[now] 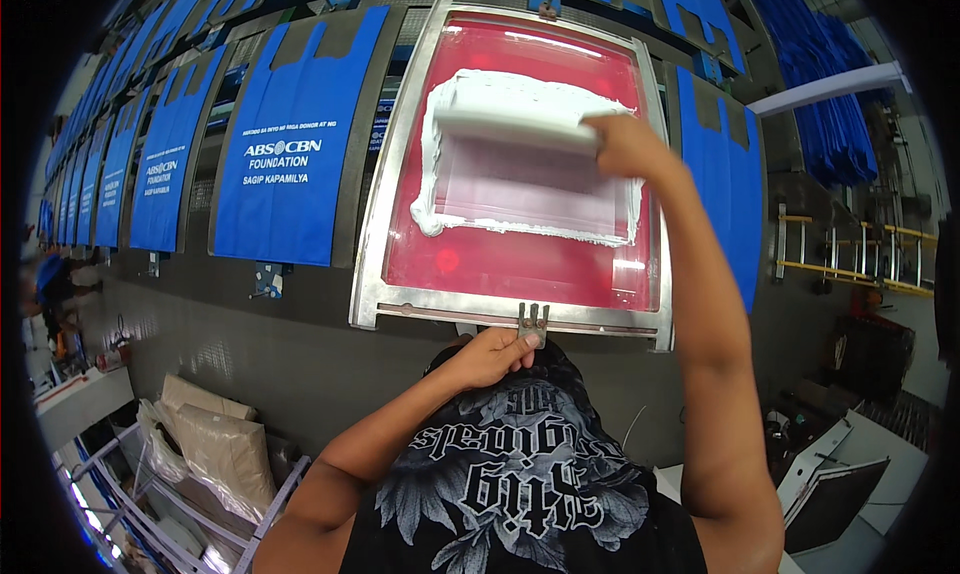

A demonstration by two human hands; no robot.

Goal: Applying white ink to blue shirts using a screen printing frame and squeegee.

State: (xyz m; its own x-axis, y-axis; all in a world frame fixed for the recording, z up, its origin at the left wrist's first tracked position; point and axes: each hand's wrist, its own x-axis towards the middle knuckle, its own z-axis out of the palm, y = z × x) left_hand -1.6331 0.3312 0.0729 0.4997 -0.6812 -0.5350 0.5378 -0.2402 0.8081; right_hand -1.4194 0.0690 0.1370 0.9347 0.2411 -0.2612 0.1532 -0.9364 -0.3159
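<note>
A screen-printing frame (372, 244) with metal sides and a red mesh lies in front of me. White ink (430, 217) is spread on the mesh in a rough rectangle. My right hand (630, 146) is closed round the right end of a pale squeegee (515, 124), which lies across the upper part of the ink and is smeared by motion. At the frame's near edge, my left hand (492, 356) grips a small metal clamp (533, 324) between thumb and fingers. Whatever lies beneath the mesh is hidden.
Blue printed bags (280, 209) lie on dark boards in a row to the left. Another blue bag (715, 194) is at the right. Blue bags hang in a stack (815, 84) at the far right, near a yellow ladder (850, 272). Wrapped packages (225, 444) stand at the lower left.
</note>
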